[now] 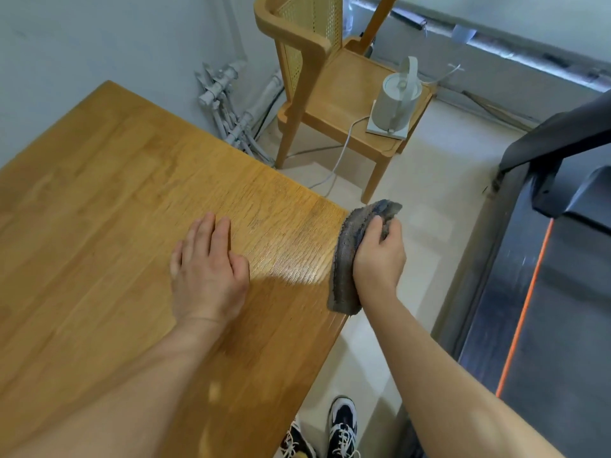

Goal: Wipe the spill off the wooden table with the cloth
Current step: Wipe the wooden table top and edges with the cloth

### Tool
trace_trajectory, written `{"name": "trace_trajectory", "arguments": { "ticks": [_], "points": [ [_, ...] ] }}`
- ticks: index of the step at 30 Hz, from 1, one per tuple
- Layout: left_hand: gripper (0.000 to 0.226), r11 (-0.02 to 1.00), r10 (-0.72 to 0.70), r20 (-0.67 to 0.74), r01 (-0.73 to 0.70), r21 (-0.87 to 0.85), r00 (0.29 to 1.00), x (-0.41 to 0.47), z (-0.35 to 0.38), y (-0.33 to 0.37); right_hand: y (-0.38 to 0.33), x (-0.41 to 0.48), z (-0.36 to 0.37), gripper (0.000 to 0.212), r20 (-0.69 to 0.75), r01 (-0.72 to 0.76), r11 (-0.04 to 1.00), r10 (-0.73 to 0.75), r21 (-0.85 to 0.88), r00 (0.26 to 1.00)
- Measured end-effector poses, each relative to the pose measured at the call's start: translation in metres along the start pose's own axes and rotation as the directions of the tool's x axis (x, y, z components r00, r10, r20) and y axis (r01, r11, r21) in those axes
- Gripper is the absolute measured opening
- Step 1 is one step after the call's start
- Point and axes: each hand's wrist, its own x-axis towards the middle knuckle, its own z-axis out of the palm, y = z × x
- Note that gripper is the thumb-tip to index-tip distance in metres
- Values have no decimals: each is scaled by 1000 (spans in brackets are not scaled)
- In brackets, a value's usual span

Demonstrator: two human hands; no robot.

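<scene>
The left hand (208, 276) lies palm-down, fingers straight, on the honey-coloured wooden table (99, 193). To its right, the right hand (378, 256), arm extended, curls its fingers around a bunched grey-blue cloth (347, 256) pressed against the table's right edge, beside a glossy wet patch (297, 259).

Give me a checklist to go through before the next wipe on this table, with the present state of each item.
1. Grip: the right hand holds the cloth with curled fingers: ok.
2. Contact: the cloth touches the table at its right edge: ok.
3. Support: the left hand lies flat on the table, apart from the cloth: ok.
4. Surface clean: dark specks remain between the hands: not ok.
5. Underside of the cloth clean enough: hidden, cannot tell.
</scene>
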Motion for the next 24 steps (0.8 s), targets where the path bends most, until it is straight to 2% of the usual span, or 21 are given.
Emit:
{"name": "trace_trajectory", "arguments": {
  "ticks": [4,7,10,14,17,19,21,24],
  "points": [
    [56,1000,1,-9,-1,19,1000,-1,1,0,21,-64,3,58,55,4,1000,-4,-3,998],
    [55,1000,8,-16,-8,20,1000,-2,1,-1,38,-121,5,65,117,-16,1000,18,-18,993],
    [54,1000,25,-29,-25,14,999,-2,3,-2,45,-144,2,73,147,30,999,-24,-39,989],
    [54,999,46,-52,-46,-7,998,-2,4,-4,34,-108,-9,72,225,131,983,-99,-130,969],
    [54,998,49,-79,-52,-32,996,-4,5,-4,20,-44,0,63,61,67,989,-60,-128,996],
    [55,997,65,-77,-67,-26,995,-3,6,-5,10,-21,5,61,24,10,988,-6,-153,1000],
    [55,997,76,-64,-77,-19,995,-3,5,-6,10,-21,1,63,50,27,970,-15,-242,999],
    [55,997,77,0,-77,-14,997,-9,1,0,17,-50,-23,66,199,115,924,-43,-365,979]
  ]
}}
